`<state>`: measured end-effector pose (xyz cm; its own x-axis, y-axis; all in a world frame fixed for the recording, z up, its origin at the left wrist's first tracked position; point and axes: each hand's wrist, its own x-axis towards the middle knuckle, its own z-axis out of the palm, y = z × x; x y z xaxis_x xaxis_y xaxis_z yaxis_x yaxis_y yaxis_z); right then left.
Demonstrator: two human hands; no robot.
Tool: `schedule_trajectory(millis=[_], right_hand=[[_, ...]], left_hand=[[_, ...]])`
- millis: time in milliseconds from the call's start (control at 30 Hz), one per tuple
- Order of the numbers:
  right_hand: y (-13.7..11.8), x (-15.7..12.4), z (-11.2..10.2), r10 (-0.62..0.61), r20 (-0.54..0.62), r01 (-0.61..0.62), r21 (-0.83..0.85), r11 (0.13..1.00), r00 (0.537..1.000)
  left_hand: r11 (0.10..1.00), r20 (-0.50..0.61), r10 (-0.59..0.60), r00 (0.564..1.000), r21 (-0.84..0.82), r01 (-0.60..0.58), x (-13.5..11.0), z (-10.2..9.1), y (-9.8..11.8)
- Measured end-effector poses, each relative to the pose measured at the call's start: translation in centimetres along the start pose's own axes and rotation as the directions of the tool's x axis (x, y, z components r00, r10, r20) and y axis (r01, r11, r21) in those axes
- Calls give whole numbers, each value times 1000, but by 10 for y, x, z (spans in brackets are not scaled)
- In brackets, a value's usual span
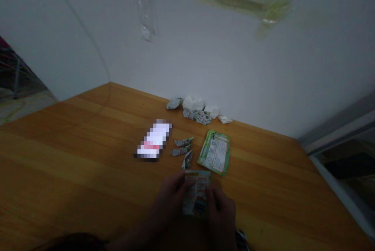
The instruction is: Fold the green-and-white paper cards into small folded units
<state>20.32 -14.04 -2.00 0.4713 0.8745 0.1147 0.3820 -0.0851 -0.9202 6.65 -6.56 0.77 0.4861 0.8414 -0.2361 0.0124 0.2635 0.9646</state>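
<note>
Two hands working: my left hand and my right hand are gripping a printed paper sheet just below a green printed leaflet; folded paper pieces are lying beside that leaflet.

L hand and R hand are both low in front of the body, near each other but not touching, in a grip from two sides. L fingers and R fingers bend inward. L forearm comes from lower left, quite dark.
</note>
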Motion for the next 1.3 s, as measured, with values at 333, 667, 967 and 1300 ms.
schedule_trajectory(millis=[333, 667, 967, 1300], right_hand=[[2, 3, -3, 76, 47, -83, 162, 983, 996], [-7, 13, -18, -313, 232, 298, 96, 950, 921], [3, 24, -24, -342, 250, 299, 196, 934, 906], [9, 15, -13, 15, 172, -53, 216, 975, 985]], left_hand=[[991, 90, -73, 993, 118, 62, -5, 2, -1], [900, 53, -248, 967, -357, 250, 7, -11, 3], [935, 133, -175, 976, -288, 207, 7, -11, -4], [997, 258, -81, 963, 2, 83, -7, -4, 4]])
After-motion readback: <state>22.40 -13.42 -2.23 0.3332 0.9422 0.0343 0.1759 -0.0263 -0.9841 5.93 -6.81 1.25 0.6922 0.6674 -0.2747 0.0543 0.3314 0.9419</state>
